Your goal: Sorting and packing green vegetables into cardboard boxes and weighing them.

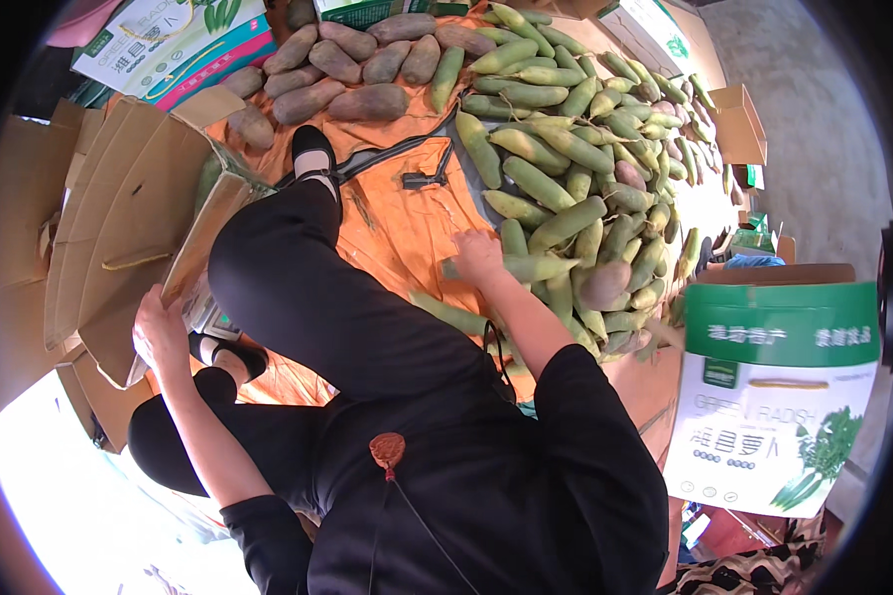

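Observation:
My right hand (478, 256) is closed around a green radish (546, 268) at the near left edge of a big heap of green radishes (566, 149). The radish's pale tip sticks out to the right of my wrist, and its other end shows a little on the left. My left hand (159, 332) grips the near edge of an open cardboard box (134, 233) that stands beside my left leg. Another green radish (448, 313) lies on the orange sheet (407, 213), close below my right hand. Most of the box's inside is hidden by its flaps.
Dark reddish radishes (367, 103) lie in a group at the far side. A white and green printed carton (774, 397) stands at the right, and another printed carton (174, 45) at the far left. A black strap with a buckle (425, 180) lies near my foot.

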`<state>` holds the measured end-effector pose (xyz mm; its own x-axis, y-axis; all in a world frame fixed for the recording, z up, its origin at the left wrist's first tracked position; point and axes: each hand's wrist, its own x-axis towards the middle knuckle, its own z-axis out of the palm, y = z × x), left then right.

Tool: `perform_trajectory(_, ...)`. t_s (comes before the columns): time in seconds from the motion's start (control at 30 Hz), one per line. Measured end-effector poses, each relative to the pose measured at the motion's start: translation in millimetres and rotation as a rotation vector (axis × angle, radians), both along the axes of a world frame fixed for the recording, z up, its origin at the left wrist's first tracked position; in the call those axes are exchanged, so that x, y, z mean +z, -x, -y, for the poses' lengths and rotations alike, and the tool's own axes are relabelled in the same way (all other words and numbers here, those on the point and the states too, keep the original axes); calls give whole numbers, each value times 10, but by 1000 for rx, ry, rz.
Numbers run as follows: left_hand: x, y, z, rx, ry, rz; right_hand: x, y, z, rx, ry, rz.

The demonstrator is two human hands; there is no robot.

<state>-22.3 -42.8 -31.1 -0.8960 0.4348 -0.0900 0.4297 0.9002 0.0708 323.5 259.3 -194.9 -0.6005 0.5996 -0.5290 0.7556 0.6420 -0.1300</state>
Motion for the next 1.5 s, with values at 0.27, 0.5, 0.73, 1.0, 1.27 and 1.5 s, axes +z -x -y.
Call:
perform_trajectory(0.27,-16,-11,-18,-18,-31,-46,-132,-473,63,-1,69,273)
perform_trajectory(0.5,106,-29,-49,21,-4,-5,-186,-520,240,-66,40,273)
perform_trajectory(0.73,29,-27,-59,-56,10,-77,-431,-672,343,-62,31,165)
perform_trajectory(1.0,21,-39,19,-39,-59,-83,-216,-153,-152,-182,203,-228)
perform_trajectory(1.27,-98,-37,99,-60,-95,-157,1814,1835,-246,94,232,-823)
perform_trajectory(1.5,-118,-16,114,-32,-105,-163,2746,3283,611,805,15,-852)
